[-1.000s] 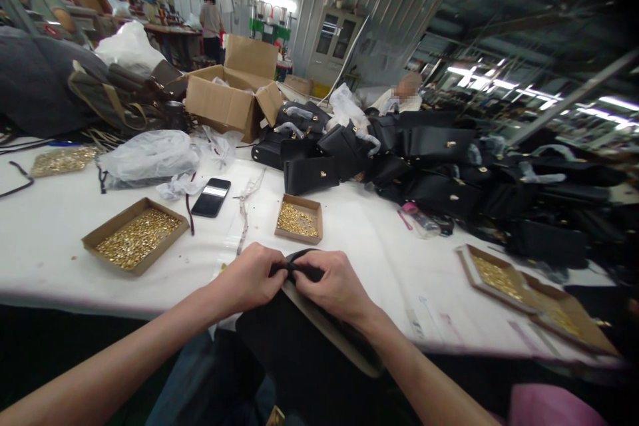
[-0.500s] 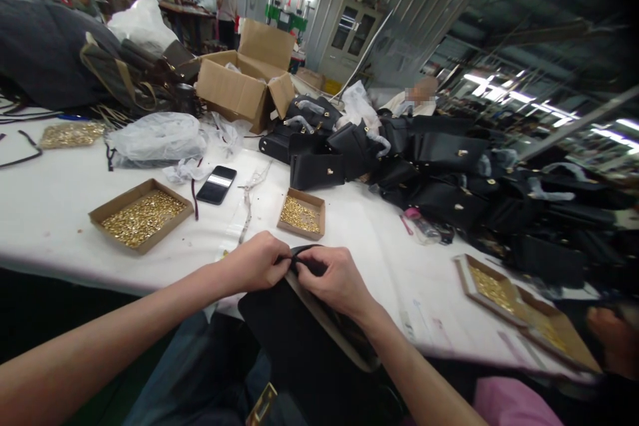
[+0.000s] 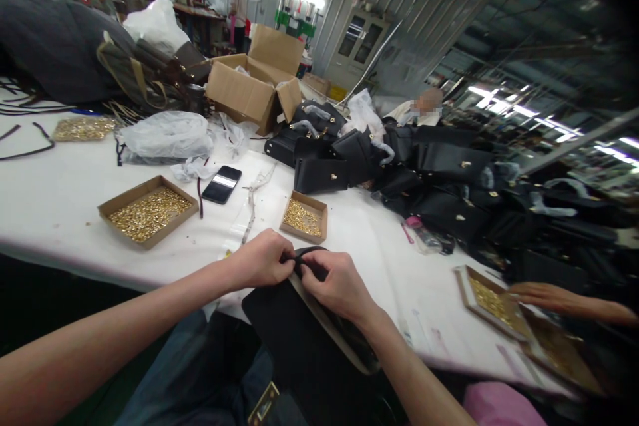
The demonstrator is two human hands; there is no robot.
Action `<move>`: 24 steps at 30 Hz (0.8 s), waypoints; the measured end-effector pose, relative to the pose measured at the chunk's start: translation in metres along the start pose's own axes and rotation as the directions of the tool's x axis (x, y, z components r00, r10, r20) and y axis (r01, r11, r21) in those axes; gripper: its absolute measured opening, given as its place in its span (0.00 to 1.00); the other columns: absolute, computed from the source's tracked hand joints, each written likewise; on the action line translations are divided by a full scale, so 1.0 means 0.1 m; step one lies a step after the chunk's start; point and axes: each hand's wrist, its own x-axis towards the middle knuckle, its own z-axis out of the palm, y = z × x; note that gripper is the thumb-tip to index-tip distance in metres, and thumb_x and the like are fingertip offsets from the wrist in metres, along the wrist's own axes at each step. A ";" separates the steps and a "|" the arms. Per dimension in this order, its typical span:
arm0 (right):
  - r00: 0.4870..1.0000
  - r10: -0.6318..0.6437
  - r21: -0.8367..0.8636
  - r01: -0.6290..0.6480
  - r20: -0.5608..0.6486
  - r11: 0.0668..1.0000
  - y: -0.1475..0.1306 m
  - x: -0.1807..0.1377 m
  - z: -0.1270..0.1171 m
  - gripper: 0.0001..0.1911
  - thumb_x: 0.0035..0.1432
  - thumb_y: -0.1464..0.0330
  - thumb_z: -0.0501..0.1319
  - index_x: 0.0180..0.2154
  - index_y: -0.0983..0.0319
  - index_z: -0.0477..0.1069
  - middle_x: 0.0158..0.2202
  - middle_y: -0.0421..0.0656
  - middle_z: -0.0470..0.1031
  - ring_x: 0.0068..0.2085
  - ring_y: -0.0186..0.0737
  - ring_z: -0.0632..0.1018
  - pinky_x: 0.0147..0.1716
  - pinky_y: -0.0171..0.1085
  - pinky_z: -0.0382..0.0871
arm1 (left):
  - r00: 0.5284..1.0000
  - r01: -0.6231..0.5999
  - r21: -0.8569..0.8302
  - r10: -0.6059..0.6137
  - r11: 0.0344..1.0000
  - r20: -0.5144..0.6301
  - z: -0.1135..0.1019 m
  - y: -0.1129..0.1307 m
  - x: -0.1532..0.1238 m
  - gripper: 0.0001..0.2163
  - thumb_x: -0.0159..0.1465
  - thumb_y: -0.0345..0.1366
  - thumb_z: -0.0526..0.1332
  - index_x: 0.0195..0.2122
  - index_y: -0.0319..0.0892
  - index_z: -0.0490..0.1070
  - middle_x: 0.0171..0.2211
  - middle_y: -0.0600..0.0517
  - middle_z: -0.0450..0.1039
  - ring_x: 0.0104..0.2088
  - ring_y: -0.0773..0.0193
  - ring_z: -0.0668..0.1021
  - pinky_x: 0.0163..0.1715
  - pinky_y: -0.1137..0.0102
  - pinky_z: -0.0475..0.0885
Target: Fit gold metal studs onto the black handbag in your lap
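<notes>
A black bag (image 3: 284, 319) with a tan inner edge rests on my lap against the table's front edge. My left hand (image 3: 262, 259) is closed on the bag's black strap (image 3: 309, 265) at its top. My right hand (image 3: 337, 286) pinches the same strap from the other side, and the two hands touch. A small cardboard tray of gold studs (image 3: 304, 216) sits just beyond my hands. A larger tray of gold studs (image 3: 148, 211) lies to the left.
A black phone (image 3: 222, 184), plastic bags (image 3: 167, 136) and an open carton (image 3: 252, 90) lie on the white table (image 3: 60, 186). Black bags (image 3: 439, 173) are piled at the right. Another person's hand (image 3: 542, 294) reaches to a stud tray (image 3: 492, 299) at the right.
My hands have stayed on the strap with small finger shifts. The view has shifted a little. Another person's hand has come into view at the right, over the stud tray.
</notes>
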 end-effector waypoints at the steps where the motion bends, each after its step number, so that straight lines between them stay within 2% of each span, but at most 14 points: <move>1: 1.000 -0.006 -0.011 0.006 0.006 1.000 -0.01 0.00 0.00 0.06 0.66 0.71 0.65 0.38 0.59 0.82 0.34 0.38 0.82 0.33 0.38 0.79 0.37 0.38 0.70 | 1.000 0.016 -0.005 -0.016 1.000 -0.008 0.01 0.00 0.00 0.06 0.60 0.25 0.65 0.31 0.41 0.82 0.22 0.57 0.74 0.22 0.71 0.72 0.25 0.71 0.60; 6: 0.999 -0.018 -0.081 0.016 -0.028 0.997 -0.01 -0.01 0.04 0.07 0.64 0.72 0.65 0.39 0.59 0.83 0.35 0.40 0.83 0.35 0.41 0.81 0.39 0.39 0.71 | 0.999 0.024 0.004 -0.024 1.000 -0.027 0.02 0.01 0.00 0.06 0.60 0.26 0.65 0.32 0.40 0.83 0.24 0.54 0.77 0.24 0.68 0.74 0.27 0.70 0.61; 11: 0.996 0.022 -0.075 -0.028 -0.087 0.997 0.00 -0.05 0.07 0.07 0.64 0.71 0.66 0.40 0.58 0.84 0.38 0.42 0.86 0.37 0.44 0.84 0.40 0.41 0.73 | 0.999 0.032 -0.055 -0.031 0.998 0.018 0.00 0.02 -0.01 0.07 0.60 0.27 0.65 0.35 0.40 0.84 0.24 0.55 0.77 0.24 0.67 0.73 0.26 0.69 0.62; 19: 0.995 0.055 -0.066 -0.060 -0.077 0.996 0.03 -0.09 0.10 0.06 0.66 0.71 0.65 0.39 0.58 0.82 0.37 0.42 0.84 0.37 0.43 0.82 0.39 0.41 0.72 | 1.000 0.021 -0.053 -0.021 0.998 0.011 0.02 0.03 -0.01 0.06 0.61 0.27 0.65 0.33 0.40 0.83 0.23 0.56 0.75 0.24 0.69 0.71 0.26 0.68 0.60; 24: 0.994 0.034 -0.105 -0.045 -0.101 0.993 0.06 -0.09 0.15 0.06 0.67 0.71 0.64 0.42 0.59 0.81 0.39 0.45 0.83 0.40 0.46 0.82 0.43 0.43 0.73 | 0.999 0.038 -0.061 -0.038 0.997 0.005 0.05 0.03 -0.01 0.06 0.62 0.28 0.65 0.34 0.41 0.83 0.25 0.55 0.77 0.25 0.67 0.74 0.27 0.68 0.60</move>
